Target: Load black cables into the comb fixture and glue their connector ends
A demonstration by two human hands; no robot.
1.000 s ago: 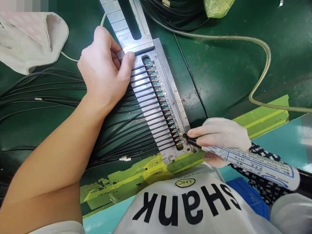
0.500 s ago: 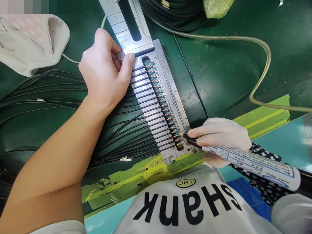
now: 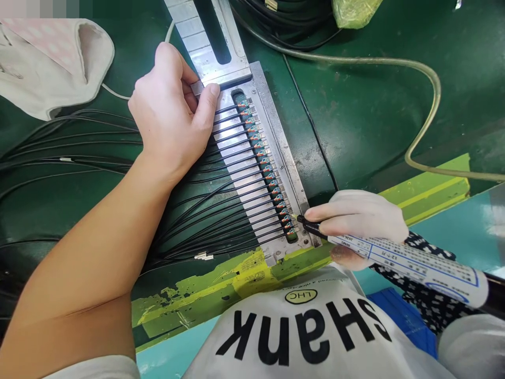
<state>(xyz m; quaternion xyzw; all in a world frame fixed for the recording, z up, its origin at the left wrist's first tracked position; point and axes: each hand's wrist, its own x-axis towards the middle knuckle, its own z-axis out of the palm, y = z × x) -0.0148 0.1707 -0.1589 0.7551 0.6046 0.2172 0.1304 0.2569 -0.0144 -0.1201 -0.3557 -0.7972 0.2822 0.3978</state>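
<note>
As left hand (image 3: 169, 116) grips fixture (image 3: 273, 122); right hand (image 3: 359, 217) pinches marker (image 3: 406, 263) near tip

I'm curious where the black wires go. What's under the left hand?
Thin black wires run from under the left hand onto the metal tray. Whatever lies beneath the palm is hidden.

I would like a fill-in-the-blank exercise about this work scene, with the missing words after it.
The bare left hand rests on the slotted silver metal fixture, which holds thin cables of ___ colour.
The right hand wears a ___ glove.
It points a white marker pen at the fixture, which lies on a dark ___ table mat.
Missing words: black; white; green.
</note>
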